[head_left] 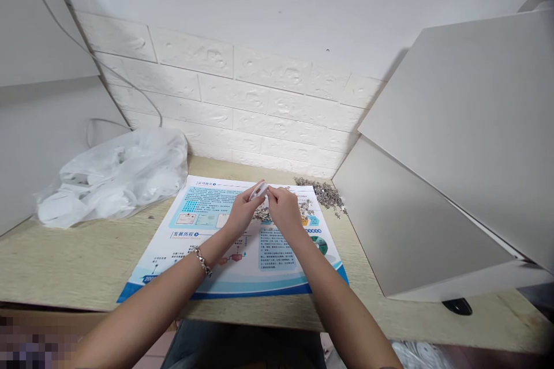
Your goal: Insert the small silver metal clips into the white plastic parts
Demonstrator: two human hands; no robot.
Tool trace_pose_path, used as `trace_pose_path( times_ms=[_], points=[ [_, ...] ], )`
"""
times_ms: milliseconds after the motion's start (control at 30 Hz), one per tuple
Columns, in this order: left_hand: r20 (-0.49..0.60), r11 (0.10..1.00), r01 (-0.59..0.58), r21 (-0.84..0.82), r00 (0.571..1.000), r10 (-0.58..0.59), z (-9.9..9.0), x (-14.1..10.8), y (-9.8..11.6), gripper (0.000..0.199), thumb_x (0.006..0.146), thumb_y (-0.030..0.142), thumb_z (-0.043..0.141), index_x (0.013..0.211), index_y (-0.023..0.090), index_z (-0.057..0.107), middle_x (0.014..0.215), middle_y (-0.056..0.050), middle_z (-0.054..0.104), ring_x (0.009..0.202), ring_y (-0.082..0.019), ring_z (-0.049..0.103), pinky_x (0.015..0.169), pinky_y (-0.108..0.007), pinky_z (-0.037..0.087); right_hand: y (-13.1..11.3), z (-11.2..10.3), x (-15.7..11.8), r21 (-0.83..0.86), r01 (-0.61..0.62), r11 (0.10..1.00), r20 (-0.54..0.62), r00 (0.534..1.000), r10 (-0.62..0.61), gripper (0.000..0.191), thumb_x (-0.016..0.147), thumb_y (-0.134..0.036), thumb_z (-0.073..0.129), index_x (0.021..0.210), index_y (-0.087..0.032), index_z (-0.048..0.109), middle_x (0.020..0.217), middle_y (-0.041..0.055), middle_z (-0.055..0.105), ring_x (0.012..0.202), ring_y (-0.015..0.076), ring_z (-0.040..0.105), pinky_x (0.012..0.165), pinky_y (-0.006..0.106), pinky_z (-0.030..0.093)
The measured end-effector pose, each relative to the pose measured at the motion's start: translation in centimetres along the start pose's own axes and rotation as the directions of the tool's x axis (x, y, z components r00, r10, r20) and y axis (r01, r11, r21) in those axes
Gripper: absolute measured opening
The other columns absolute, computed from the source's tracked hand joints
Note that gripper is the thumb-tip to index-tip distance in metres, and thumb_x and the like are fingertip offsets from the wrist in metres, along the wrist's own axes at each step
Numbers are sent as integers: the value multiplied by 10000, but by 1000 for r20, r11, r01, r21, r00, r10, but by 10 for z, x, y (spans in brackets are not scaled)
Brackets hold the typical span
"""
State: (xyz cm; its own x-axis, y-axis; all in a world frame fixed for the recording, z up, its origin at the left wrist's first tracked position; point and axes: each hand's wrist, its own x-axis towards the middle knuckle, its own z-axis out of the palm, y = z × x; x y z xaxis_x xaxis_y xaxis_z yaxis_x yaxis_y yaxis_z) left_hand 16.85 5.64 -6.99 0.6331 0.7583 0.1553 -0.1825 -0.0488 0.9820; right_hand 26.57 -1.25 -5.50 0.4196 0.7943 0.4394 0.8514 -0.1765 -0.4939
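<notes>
Over the middle of a printed poster, my left hand (242,210) is closed around a small white plastic part (259,190), holding it tilted. My right hand (283,206) is pinched at the right edge of that part. What its fingertips grip, if anything, is hidden or too small to name. Beneath both hands, small shiny metal pieces (262,214) lie scattered on the poster (182,262). A bracelet (202,262) circles my left wrist.
A larger heap of metal pieces (324,193) lies at the poster's back right. To the left sits a clear plastic bag (116,179) of white parts. White panels (415,225) lean at the right, and a white brick-patterned wall (259,109) rises behind the wooden table (78,259).
</notes>
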Motion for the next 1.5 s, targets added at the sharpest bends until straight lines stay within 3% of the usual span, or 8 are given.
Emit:
trace_pose_path(
  times_ms=[367,533,667,800,1000,1233,1500],
  points=[
    [-11,1000,-1,-10,1000,1,0,2,-5,391,716,287,583,1091,183,622,1337,-66,443,1230,-280,386,994,-387,307,0,3,0,17,2,1000,-8,1000,-2,262,851,-171,369,806,-170,627,701,27,566,653,131,487,596,224,307],
    [-16,997,21,-78,1000,-23,-1,4,-13,399,701,294,605,1081,177,629,1326,-81,454,1153,-281,458,944,-385,352,2,3,1,32,-8,999,-23,1000,9,276,845,-163,363,761,-175,626,684,24,566,652,135,484,595,225,311],
    [-8,991,8,-132,1000,-9,-2,6,-16,370,703,286,608,1059,193,643,1351,-77,425,1166,-274,445,940,-362,355,4,3,2,61,25,998,2,1000,-25,278,837,-156,372,847,-173,650,739,42,609,705,145,511,634,227,336],
    [-6,977,59,-206,998,-61,-3,7,-14,435,684,265,632,1109,178,609,1239,-97,539,1126,-252,474,934,-354,352,5,1,4,112,25,993,52,998,-31,265,828,-181,408,863,-166,669,759,50,641,709,147,531,639,226,348],
    [0,929,145,-340,988,-155,-1,6,-4,457,608,221,666,1053,126,621,996,-86,638,960,-211,542,855,-336,388,4,-6,5,189,-70,980,104,993,51,246,804,-234,450,799,-212,696,638,-1,639,616,138,518,586,218,342],
    [30,955,133,-266,991,-130,-2,5,-3,421,634,228,635,1044,132,618,943,-61,638,918,-192,541,816,-319,405,2,-7,3,202,-91,975,89,993,74,293,796,-223,467,1002,-212,674,744,17,684,665,147,553,629,229,381],
    [19,986,76,-150,997,-74,-5,5,-10,415,673,276,606,1067,148,623,1057,-72,634,994,-232,538,851,-338,411,1,-2,2,97,-27,995,53,998,22,281,820,-172,448,993,-195,669,824,43,676,744,145,569,662,220,382]
  ],
)
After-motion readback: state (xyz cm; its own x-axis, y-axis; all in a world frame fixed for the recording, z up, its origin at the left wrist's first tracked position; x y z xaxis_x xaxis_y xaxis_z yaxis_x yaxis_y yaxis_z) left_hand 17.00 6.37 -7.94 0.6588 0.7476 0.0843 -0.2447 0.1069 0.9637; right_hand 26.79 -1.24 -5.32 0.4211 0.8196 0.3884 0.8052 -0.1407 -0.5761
